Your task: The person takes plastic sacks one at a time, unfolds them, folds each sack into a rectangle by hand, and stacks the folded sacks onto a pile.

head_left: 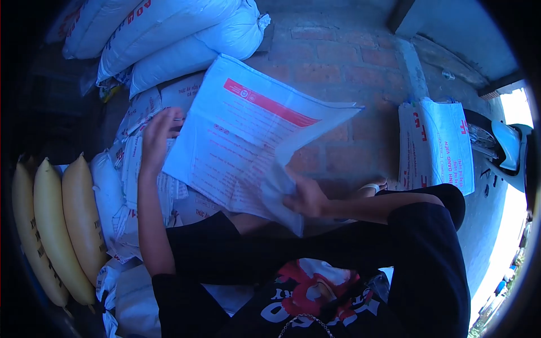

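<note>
The right hand [307, 194] is clenched on a bunched, creased lower corner of a large white woven-plastic sack with a red printed band [222, 146], which is held up, tilted, in front of the person's folded legs. The left hand [159, 141] is raised just beside the sack's left edge, its fingers loosely bent with a gap to the thumb side; no grip on the sack shows there. Behind and below that hand lies an untidy pile of flat white printed sacks [132, 160]. Farther left, stuffed yellow sacks with dark lettering [84, 211] stand side by side, next to the pile. Above it, bulging white filled sacks with red and blue print [197, 53] lie heaped together. Beyond the held sack stretches a reddish brick floor [338, 73]. Well to the right is a neat stack of white sacks with red lettering [437, 146], and past it, partly visible, a pale motorbike [507, 146].
</note>
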Available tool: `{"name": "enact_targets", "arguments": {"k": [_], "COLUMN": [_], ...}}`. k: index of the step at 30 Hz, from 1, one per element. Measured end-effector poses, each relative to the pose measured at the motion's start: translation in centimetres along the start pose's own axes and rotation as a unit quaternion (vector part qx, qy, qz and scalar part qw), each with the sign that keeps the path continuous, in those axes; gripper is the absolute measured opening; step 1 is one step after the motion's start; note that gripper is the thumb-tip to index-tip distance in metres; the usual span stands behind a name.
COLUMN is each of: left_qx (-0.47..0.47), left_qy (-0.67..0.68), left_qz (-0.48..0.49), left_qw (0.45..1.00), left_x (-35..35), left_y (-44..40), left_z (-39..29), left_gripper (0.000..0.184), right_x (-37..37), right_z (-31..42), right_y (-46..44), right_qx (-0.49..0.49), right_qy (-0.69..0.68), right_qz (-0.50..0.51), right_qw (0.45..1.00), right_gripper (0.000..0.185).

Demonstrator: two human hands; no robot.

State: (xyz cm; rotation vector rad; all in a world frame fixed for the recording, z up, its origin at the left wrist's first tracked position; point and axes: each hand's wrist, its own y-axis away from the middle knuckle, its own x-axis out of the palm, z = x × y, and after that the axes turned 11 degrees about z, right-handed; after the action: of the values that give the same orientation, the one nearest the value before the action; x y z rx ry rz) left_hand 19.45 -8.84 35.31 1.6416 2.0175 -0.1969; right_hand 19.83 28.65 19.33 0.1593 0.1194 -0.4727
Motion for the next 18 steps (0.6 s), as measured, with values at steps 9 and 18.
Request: {"name": "enact_targets", "arguments": {"k": [9, 18], "left_qx": [0.131, 0.321], "left_qy": [-0.15, -0.129], "left_qz": [0.222, 0.287], "left_qw": [0.954, 0.893], "left_x": [15.4, 17.8], "left_y": [1.4, 5.5], "left_z": [-8.2, -8.2], "left_gripper": [0.05, 0.036], "right_x": [0.5, -14.8], "right_z": [2.6, -5.9], "right_y": [-1.1, -4.8], "right_qx": [-0.125, 0.153], "right_qy": [0.411, -0.541], "right_qz": [0.291, -0.028], "right_qw": [0.855, 0.827], "right_gripper": [0.082, 0.094]}}
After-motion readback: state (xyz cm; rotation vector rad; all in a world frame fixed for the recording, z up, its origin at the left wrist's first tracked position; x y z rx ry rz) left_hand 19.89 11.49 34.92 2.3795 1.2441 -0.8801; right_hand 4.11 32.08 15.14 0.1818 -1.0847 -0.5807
